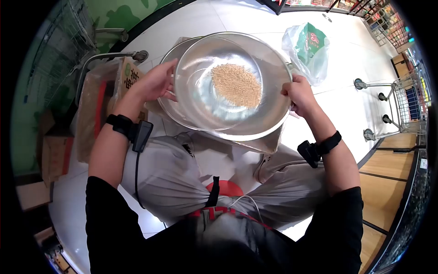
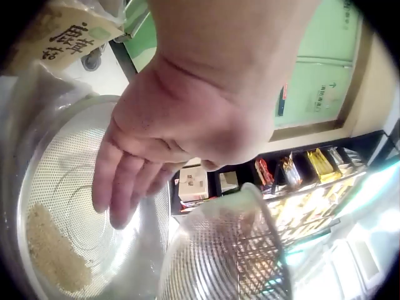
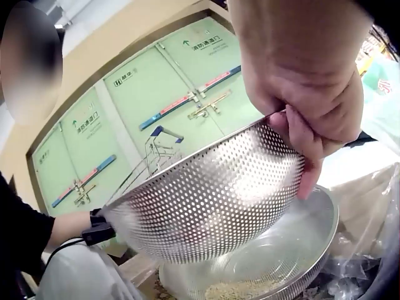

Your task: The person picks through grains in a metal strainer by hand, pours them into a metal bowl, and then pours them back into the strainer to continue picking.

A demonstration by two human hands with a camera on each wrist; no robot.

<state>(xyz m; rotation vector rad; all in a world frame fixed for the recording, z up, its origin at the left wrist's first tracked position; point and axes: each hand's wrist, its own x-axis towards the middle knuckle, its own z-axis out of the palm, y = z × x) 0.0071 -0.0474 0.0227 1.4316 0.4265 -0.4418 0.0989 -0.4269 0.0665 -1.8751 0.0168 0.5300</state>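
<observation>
My right hand (image 1: 302, 95) (image 3: 312, 112) grips the right rim of a perforated metal colander (image 1: 278, 91) (image 3: 212, 200) (image 2: 219, 256). It hangs tilted above a second colander (image 3: 312, 219) (image 2: 94, 144). Pale grains lie in the lower one (image 3: 244, 290) (image 2: 53, 253). Grains (image 1: 236, 84) also show inside the upper colander's outline in the head view; whether they lie in it or behind it I cannot tell. My left hand (image 1: 157, 82) (image 2: 181, 125) is by the left rims, fingers extended over the lower colander, holding nothing visible in the left wrist view.
Clear plastic (image 3: 359, 269) lies beside the lower colander. A white and green plastic bag (image 1: 312, 50) is on the floor at the upper right. A carton (image 1: 130, 75) stands left of my left hand. Shopping carts (image 1: 401, 107) stand at the right and upper left.
</observation>
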